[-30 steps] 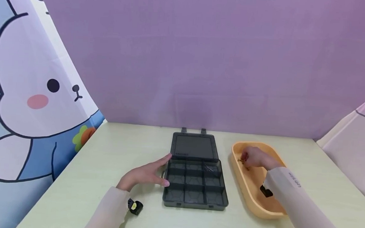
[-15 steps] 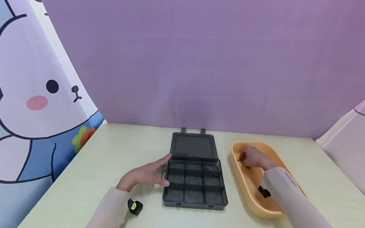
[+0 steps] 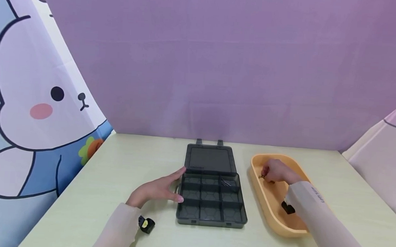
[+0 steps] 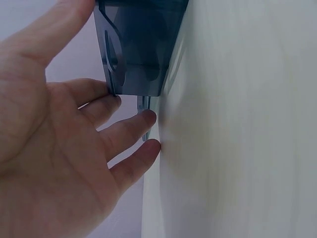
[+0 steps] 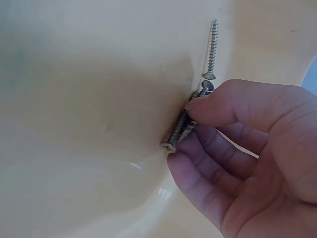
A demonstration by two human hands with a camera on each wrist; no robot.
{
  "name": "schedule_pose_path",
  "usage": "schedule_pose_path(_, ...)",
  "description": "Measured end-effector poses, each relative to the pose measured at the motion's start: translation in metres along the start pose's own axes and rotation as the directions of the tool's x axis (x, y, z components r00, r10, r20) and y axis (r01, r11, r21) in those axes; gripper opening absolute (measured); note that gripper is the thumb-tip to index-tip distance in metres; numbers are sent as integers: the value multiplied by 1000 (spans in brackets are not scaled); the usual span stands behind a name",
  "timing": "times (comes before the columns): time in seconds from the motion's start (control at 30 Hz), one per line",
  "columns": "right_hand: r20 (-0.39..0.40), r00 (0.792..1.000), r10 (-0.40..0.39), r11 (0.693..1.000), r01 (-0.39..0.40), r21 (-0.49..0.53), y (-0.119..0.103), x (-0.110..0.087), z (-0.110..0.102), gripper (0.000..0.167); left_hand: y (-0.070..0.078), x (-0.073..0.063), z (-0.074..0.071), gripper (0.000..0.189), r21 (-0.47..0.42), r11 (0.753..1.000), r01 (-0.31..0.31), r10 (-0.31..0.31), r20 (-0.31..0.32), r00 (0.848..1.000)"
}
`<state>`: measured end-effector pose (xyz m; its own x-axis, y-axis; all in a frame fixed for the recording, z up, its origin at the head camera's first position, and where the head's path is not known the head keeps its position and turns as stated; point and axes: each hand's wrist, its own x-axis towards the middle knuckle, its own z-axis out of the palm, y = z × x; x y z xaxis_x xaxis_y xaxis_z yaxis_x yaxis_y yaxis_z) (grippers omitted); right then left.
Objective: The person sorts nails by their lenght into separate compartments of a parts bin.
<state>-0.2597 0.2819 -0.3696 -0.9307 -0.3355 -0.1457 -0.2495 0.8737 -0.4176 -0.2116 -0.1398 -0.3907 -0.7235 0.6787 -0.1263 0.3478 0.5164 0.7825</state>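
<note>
My right hand (image 3: 276,170) reaches into the far end of an orange plastic tray (image 3: 269,214). In the right wrist view its thumb and fingers pinch several metal screws (image 5: 177,130), partly hidden by the thumb. Another threaded screw (image 5: 213,49) lies on the tray surface just beyond the thumb. My left hand (image 3: 158,189) is at the left side of a dark grey compartment box (image 3: 210,223), fingers spread and fairly straight. Its fingertips touch the box wall (image 4: 141,54) in the left wrist view.
The box's lid (image 3: 211,158) lies folded back behind it. Thin striped-looking pieces (image 3: 226,182) sit in its back right compartment. Both stand on a pale table (image 3: 143,154) backed by a purple cloth (image 3: 199,83). A rabbit-print cloth (image 3: 36,94) hangs at the left.
The right hand shifts only slightly inside the tray, its fingers working at the screws there. The left hand and the box stay where they were.
</note>
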Motion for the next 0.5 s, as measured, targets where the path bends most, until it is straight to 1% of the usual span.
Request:
schedule_pose_path(0.2, 1, 1000, -10, 1000, 10, -2, 1, 0, 0, 7, -1, -1, 0, 107, -4, 1000, -3, 3, -3, 1000)
schedule_pose_path(0.3, -9, 1000, -17, 1000, 17, -19, 1, 0, -1, 4, -1, 0, 0, 107, -5, 1000, -5, 5, -2, 1000)
schedule_pose_path(0.37, -16, 1000, -26, 999, 25, -31, 1, 0, -2, 2, -1, 0, 0, 107, -6, 1000, -6, 6, -1, 1000)
schedule_pose_path(0.5, -24, 998, -52, 998, 51, -45, 0, 0, -5, 3, -1, 0, 0, 107, -5, 1000, -7, 7, 3, 1000)
